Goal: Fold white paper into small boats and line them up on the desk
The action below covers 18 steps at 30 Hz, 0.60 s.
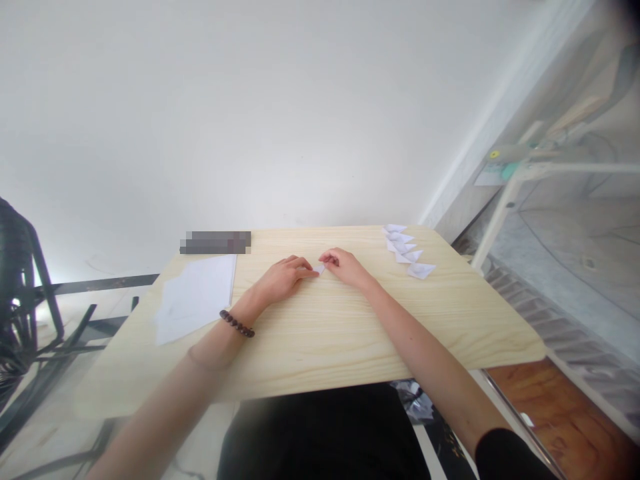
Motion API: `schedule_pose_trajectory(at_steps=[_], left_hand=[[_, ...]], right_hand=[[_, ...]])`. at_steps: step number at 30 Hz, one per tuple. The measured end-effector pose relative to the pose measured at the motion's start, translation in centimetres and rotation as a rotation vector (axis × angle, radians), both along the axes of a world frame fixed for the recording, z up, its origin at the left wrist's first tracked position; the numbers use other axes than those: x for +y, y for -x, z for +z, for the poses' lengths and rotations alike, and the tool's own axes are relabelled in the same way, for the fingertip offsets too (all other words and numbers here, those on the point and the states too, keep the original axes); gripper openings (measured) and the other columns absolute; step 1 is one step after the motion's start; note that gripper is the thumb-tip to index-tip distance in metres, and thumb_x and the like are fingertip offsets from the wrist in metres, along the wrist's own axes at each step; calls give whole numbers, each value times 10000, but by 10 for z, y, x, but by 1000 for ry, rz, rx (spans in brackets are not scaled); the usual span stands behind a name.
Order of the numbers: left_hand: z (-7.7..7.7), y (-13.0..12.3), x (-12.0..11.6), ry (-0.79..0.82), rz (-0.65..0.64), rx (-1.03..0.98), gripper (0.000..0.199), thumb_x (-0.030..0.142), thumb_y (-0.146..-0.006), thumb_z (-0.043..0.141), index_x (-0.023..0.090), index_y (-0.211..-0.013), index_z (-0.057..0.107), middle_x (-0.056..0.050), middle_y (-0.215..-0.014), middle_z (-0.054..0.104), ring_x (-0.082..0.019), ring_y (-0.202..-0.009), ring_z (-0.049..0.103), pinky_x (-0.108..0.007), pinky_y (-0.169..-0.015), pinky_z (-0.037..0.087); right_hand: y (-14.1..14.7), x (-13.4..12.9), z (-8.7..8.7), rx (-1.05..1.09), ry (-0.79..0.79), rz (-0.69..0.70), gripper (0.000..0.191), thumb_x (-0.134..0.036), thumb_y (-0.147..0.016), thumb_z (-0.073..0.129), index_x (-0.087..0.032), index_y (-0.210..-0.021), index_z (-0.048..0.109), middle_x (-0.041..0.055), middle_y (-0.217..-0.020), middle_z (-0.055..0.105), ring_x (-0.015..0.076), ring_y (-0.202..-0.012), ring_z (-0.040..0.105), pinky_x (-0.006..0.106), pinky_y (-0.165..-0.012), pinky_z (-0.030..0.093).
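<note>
A small piece of folded white paper (321, 269) is between my hands near the middle of the table, mostly covered by fingers. My left hand (285, 279), with a dark beaded bracelet at the wrist, holds the paper's left side between thumb and fingers. From the right, my right hand (345, 265) has its fingertips pinched at the paper's other edge. Several folded paper boats (409, 256) form a slanting row to the right of my right hand. Which fold the held paper is in cannot be made out.
White paper sheets (195, 297) lie in a loose stack on the left of the wooden table (320, 360). Behind them is a blurred-out dark object (216, 243). A wall stands behind the table, a dark chair (30, 280) at left, a white metal frame (505, 207) at right.
</note>
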<state>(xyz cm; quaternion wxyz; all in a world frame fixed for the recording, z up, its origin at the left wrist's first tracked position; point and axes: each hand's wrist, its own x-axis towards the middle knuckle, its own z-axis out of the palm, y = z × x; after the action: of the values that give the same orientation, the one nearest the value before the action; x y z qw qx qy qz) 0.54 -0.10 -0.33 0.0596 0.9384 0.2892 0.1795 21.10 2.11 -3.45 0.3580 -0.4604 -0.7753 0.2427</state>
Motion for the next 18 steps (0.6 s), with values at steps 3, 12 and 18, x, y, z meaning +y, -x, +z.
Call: schedule_pose_trajectory(at_steps=[3,12,18], left_hand=[[-1,0,0,-4,0,-5,374,100,-791,391,271,-1073,568,-37,-1018,551,-163,-942,490,-300,-838,390],[-2,0,1,-10,13,4,372,97,-787,397,268,-1068,570,-38,-1026,546,-164,-943,489,-305,-834,394],[-1,-1,1,9,16,-16,394,54,-737,413,244,-1040,576,-37,-1014,558,-161,-942,496,-294,-841,395]], right_hand=[[0,1,-1,14,12,-5,226,-70,-715,450,-148,-876,588,37,-872,597,94,-762,540,240,-721,428],[4,-3,2,-41,-30,-33,192,-84,-724,466,-153,-859,584,30,-845,578,88,-729,527,238,-713,415],[7,-6,2,-134,-26,-14,135,-183,-746,510,-176,-834,612,37,-857,534,95,-743,516,241,-728,407]])
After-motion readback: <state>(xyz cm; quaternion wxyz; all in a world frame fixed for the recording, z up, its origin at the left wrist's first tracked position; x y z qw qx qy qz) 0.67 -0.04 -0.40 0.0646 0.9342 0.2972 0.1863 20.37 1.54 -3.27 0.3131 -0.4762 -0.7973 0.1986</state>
